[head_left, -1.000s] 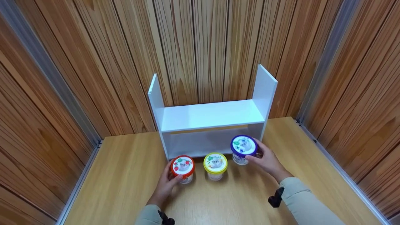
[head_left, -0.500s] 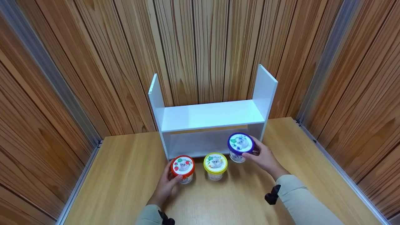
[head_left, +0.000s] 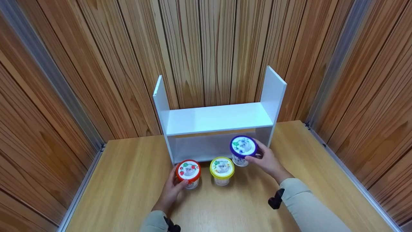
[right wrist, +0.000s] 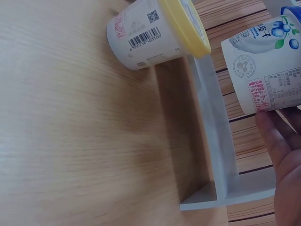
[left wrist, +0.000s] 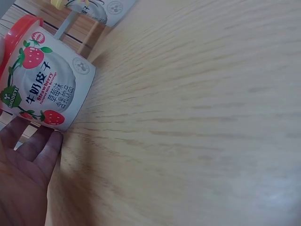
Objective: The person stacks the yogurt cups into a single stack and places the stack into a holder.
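My left hand [head_left: 169, 192] grips the red-lidded strawberry milk drink cup [head_left: 188, 170], which stands on the table at the left. Its printed strawberries show in the left wrist view, with the fingers [left wrist: 43, 146] against its side. My right hand [head_left: 269, 163] holds the blue-lidded blueberry cup [head_left: 243, 147] between thumb and fingers. In the right wrist view this blueberry cup [right wrist: 263, 66] hangs above the table. Between the two stands a yellow-lidded cup [head_left: 222, 168], touched by neither hand; its barcode side faces the right wrist camera.
Right behind the cups stands a white two-tier shelf [head_left: 219, 119] with upright side panels and an upper and a lower board. The wooden table [head_left: 128, 180] spreads to both sides. Wood-panelled walls [head_left: 215, 48] close in the back and sides.
My right hand has moved left and slightly up with the blueberry cup, bringing it closer to the yellow-lidded cup. The left hand and the strawberry cup have stayed in place.
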{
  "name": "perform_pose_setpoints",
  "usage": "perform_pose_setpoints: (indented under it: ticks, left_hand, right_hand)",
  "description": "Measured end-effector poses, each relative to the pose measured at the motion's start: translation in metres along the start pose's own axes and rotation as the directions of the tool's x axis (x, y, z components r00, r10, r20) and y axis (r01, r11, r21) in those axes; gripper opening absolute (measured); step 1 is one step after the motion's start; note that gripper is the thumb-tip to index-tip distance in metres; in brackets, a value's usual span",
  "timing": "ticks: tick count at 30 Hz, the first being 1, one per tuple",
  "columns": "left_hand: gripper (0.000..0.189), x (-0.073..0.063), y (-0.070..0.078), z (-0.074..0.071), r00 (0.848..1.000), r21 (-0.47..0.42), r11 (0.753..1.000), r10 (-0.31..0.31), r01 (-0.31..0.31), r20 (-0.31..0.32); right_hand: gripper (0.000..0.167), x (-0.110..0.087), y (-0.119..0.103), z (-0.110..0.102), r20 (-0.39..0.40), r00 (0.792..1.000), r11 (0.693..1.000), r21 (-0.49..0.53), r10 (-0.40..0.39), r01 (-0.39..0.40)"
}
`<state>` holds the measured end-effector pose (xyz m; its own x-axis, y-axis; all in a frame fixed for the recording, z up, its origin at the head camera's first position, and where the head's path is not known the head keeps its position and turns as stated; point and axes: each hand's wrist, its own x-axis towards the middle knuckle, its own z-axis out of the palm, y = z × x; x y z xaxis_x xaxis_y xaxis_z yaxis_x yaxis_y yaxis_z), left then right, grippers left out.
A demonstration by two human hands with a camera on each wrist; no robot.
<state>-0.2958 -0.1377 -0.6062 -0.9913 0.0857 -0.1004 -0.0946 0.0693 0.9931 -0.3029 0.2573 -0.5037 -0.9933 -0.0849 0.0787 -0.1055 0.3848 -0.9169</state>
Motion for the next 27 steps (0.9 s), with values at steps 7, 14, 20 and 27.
perform_pose_setpoints:
  ticks: [7, 14, 20, 27]
  left_hand:
    - [0.096, -0.004, 0.000, -0.001, 1.000, 0.010, 1.000, 0.026, -0.026, 0.001]
    - [0.092, -0.007, -0.001, -0.001, 0.996, 0.036, 0.996, 0.085, -0.086, 0.015]
    - [0.091, -0.008, 0.000, 0.000, 0.995, 0.026, 0.995, 0.095, -0.095, 0.014]
    - [0.091, -0.006, -0.002, -0.001, 0.996, 0.029, 0.996, 0.083, -0.083, 0.019]
  right_hand:
    - [0.104, 0.001, -0.005, 0.004, -0.001, 1.000, 1.000, 0.014, 0.000, 0.000]
    - [0.105, 0.004, -0.006, 0.010, 0.005, 1.000, 0.999, 0.042, 0.014, -0.014]
    - [0.106, 0.004, -0.008, 0.015, 0.006, 1.000, 0.999, 0.039, 0.022, -0.022]
    - [0.106, 0.005, -0.012, 0.020, -0.004, 1.000, 0.999, 0.037, 0.030, -0.030]
